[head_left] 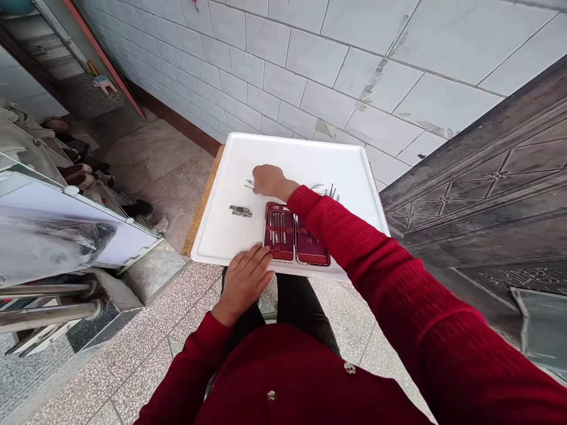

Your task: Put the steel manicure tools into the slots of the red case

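A white surface (212, 236) is extending beneath your left hand (246, 274) and right hand (269, 180). An open red case (289, 239) is lying right of your left hand, whose extended fingers are touching it. Your curled right hand is gripping a silver tool (250, 182); clippers (241, 211) are lying between both hands.

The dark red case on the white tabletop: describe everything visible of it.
The dark red case lies open near the tabletop's near edge, its two halves side by side, joined along the middle. It looks leather-like, with a thin, pale rim. The left half holds a row of slim metal tools; the right half is partly hidden behind the right sleeve. The left hand's fingertips are at its lower left edge.
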Available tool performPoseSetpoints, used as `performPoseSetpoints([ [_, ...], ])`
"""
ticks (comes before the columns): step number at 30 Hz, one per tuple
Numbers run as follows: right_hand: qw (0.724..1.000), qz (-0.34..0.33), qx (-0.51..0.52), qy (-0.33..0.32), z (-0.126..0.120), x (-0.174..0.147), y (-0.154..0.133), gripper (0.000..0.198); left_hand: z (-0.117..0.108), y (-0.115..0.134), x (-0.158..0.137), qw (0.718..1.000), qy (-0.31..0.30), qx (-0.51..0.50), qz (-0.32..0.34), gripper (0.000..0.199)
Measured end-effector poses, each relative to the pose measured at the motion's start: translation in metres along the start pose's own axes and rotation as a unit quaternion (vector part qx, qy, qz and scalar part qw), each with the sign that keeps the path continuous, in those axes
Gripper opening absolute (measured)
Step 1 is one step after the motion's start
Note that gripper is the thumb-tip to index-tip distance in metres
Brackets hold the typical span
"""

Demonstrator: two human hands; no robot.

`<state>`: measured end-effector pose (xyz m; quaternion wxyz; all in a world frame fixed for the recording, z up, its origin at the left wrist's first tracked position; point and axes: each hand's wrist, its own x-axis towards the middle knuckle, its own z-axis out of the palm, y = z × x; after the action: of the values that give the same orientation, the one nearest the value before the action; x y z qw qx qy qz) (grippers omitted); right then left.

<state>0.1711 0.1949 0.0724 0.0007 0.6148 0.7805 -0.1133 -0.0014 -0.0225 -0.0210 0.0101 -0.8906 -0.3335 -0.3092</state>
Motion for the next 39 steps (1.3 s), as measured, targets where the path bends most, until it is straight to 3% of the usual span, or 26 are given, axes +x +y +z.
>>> performPoseSetpoints([
  [3,0.996,0.033,0.082,-0.003,-0.006,-0.013,0.004,0.004,0.000,0.000,0.000,1.000,0.002,0.003,0.002,0.031],
  [5,0.981,0.034,0.189,0.020,-0.008,-0.026,0.012,0.012,-0.001,0.000,0.001,1.000,0.006,0.007,0.006,0.031],
  [9,0.907,0.061,0.414,0.050,-0.002,-0.050,0.032,0.022,-0.001,-0.001,0.002,1.000,0.011,0.012,0.010,0.031],
  [13,0.823,0.061,0.562,0.060,0.015,-0.073,0.051,0.016,-0.001,-0.001,0.004,1.000,0.013,0.008,0.012,0.031],
  [16,0.786,0.036,0.612,0.078,0.029,-0.090,0.062,0.044,-0.001,-0.001,0.005,1.000,0.013,0.008,0.015,0.031],
  [18,0.785,0.016,0.614,0.083,0.038,-0.100,0.067,0.049,-0.001,-0.001,0.005,1.000,0.010,0.009,0.015,0.032],
  [24,0.808,0.029,0.579,0.103,0.051,-0.115,0.067,0.034,-0.003,0.000,0.008,1.000,0.009,0.017,0.012,0.032],
  [33,0.833,0.071,0.532,0.135,0.048,-0.121,0.061,0.024,-0.003,0.001,0.009,1.000,0.000,0.023,0.008,0.033],
  [39,0.859,0.066,0.486,0.148,0.049,-0.119,0.063,0.017,-0.003,0.001,0.008,1.000,-0.005,0.021,0.007,0.034],
])
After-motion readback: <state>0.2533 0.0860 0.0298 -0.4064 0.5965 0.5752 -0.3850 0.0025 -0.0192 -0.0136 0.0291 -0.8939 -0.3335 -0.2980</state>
